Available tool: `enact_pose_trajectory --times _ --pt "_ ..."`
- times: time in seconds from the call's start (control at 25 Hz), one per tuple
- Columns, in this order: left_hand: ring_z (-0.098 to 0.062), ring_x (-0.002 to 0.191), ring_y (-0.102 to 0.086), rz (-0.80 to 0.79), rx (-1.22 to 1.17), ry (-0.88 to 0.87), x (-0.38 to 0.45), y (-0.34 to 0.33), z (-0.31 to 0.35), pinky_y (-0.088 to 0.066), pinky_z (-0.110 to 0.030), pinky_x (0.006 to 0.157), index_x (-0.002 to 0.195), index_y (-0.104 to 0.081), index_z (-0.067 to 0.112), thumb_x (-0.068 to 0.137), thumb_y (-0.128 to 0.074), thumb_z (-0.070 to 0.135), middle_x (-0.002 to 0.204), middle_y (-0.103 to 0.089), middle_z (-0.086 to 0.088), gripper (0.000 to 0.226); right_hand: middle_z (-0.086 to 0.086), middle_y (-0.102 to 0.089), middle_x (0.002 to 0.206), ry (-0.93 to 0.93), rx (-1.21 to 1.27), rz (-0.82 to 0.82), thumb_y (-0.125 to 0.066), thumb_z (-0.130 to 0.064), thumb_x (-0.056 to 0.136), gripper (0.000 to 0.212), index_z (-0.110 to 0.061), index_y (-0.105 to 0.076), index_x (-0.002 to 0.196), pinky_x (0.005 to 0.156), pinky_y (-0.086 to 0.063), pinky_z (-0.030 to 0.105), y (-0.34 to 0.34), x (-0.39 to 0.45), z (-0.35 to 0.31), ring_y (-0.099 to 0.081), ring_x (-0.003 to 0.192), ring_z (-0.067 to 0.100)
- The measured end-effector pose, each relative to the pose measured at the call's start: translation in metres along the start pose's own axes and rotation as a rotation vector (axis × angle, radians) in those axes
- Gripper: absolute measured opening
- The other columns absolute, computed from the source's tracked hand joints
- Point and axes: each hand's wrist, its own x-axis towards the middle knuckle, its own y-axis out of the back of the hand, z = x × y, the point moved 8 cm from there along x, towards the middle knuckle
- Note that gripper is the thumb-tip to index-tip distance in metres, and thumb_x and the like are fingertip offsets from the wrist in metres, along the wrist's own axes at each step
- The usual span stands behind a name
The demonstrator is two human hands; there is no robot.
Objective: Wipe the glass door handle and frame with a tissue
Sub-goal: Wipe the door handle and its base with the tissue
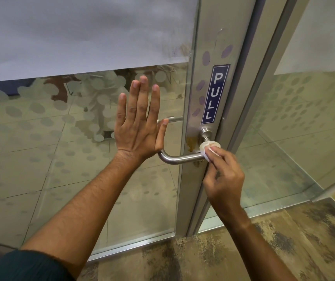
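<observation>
A curved steel door handle [179, 159] is mounted on the metal door frame [207, 47], just below a blue PULL sticker [215, 94]. My right hand [223, 175] pinches a small white tissue [207, 148] and presses it against the handle close to its round mount [205, 133]. A brown stain [192, 143] marks the frame beside the mount. My left hand [140, 122] lies flat on the glass door [61, 149] with fingers spread, left of the handle, its thumb side touching the handle's bend.
The glass carries frosted dots and a wide frosted band [81, 33] across the top. A second glass panel [304, 128] stands to the right of the frame. A mottled brown floor [243, 250] runs below the door's bottom rail.
</observation>
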Motion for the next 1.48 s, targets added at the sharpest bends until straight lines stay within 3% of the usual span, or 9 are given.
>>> enact_pose_trajectory --times 0.28,0.44,0.6,0.76,0.84,0.96,1.12,1.36,1.48 --pt "-0.018 0.149 0.028 -0.026 -0.004 0.027 -0.001 -0.002 -0.002 0.013 -0.039 0.123 0.154 -0.017 0.004 0.096 -0.047 0.044 0.155 -0.011 -0.022 0.076 0.022 -0.067 0.111 -0.063 0.009 0.11 -0.064 0.013 0.083 0.035 0.006 -0.065 0.117 0.097 -0.047 0.012 0.001 -0.033 0.01 -0.063 0.103 0.022" --pt "-0.019 0.151 0.026 -0.015 -0.008 0.024 -0.002 -0.002 -0.001 0.012 -0.04 0.123 0.154 -0.018 0.004 0.097 -0.046 0.044 0.156 -0.012 -0.021 0.075 0.02 -0.049 0.135 -0.08 0.009 -0.004 -0.055 0.001 0.092 0.045 0.005 -0.048 0.136 0.102 -0.048 0.036 -0.032 -0.058 0.01 -0.049 0.126 0.024" --pt "-0.031 0.152 0.004 -0.015 0.035 0.004 -0.003 -0.004 0.001 0.013 -0.039 0.123 0.154 -0.019 0.004 0.097 -0.045 0.046 0.155 -0.013 -0.021 0.075 0.028 -0.05 0.131 0.082 -0.021 -0.105 -0.05 -0.004 0.094 0.041 0.006 -0.048 0.134 0.099 -0.052 0.044 -0.063 -0.065 0.001 -0.053 0.123 0.035" --pt "-0.02 0.151 0.025 0.002 0.03 0.015 -0.003 -0.004 -0.001 0.011 -0.04 0.124 0.154 -0.018 0.005 0.099 -0.037 0.047 0.155 -0.012 -0.02 0.072 0.025 -0.055 0.125 0.124 -0.063 -0.163 -0.053 -0.009 0.09 0.032 0.009 -0.063 0.115 0.09 -0.055 0.048 -0.088 -0.046 0.003 -0.052 0.118 0.034" --pt "-0.019 0.151 0.026 0.001 0.039 0.014 -0.004 -0.006 -0.001 0.01 -0.04 0.124 0.155 -0.017 0.005 0.099 -0.036 0.047 0.155 -0.012 -0.02 0.073 0.028 -0.05 0.137 0.136 -0.075 -0.155 -0.052 -0.011 0.09 0.041 0.01 -0.058 0.125 0.102 -0.049 0.049 -0.094 -0.039 0.006 -0.043 0.131 0.035" --pt "-0.019 0.151 0.024 0.0 0.038 0.012 -0.004 -0.006 -0.001 0.008 -0.041 0.124 0.155 -0.017 0.005 0.098 -0.039 0.046 0.156 -0.012 -0.02 0.074 0.019 -0.024 0.156 0.181 -0.063 -0.127 -0.052 -0.012 0.091 0.057 0.009 -0.037 0.142 0.114 -0.034 0.052 -0.1 -0.031 0.007 -0.019 0.149 0.031" --pt "-0.019 0.151 0.024 0.01 0.03 0.014 -0.005 -0.005 0.0 0.008 -0.041 0.124 0.154 -0.019 0.004 0.097 -0.039 0.046 0.155 -0.012 -0.021 0.073 0.009 -0.009 0.163 0.168 -0.072 -0.138 -0.048 -0.017 0.088 0.071 -0.002 -0.02 0.152 0.119 -0.018 0.05 -0.105 -0.014 0.012 0.001 0.153 0.016" --pt "-0.017 0.151 0.025 -0.001 0.045 0.022 -0.003 -0.004 0.0 0.01 -0.04 0.123 0.153 -0.019 0.004 0.096 -0.04 0.046 0.154 -0.013 -0.021 0.073 0.014 -0.021 0.154 0.151 -0.159 -0.157 -0.046 -0.024 0.085 0.077 -0.01 -0.011 0.152 0.124 -0.001 0.033 -0.109 -0.009 0.007 -0.018 0.146 0.029" --pt "-0.017 0.15 0.026 -0.008 0.045 0.027 -0.003 -0.004 -0.001 0.011 -0.039 0.123 0.153 -0.019 0.004 0.097 -0.038 0.047 0.154 -0.012 -0.021 0.073 0.019 -0.039 0.148 0.14 -0.177 -0.121 -0.045 -0.018 0.087 0.065 -0.004 -0.033 0.15 0.121 -0.021 0.046 -0.106 -0.015 0.008 -0.031 0.139 0.032"
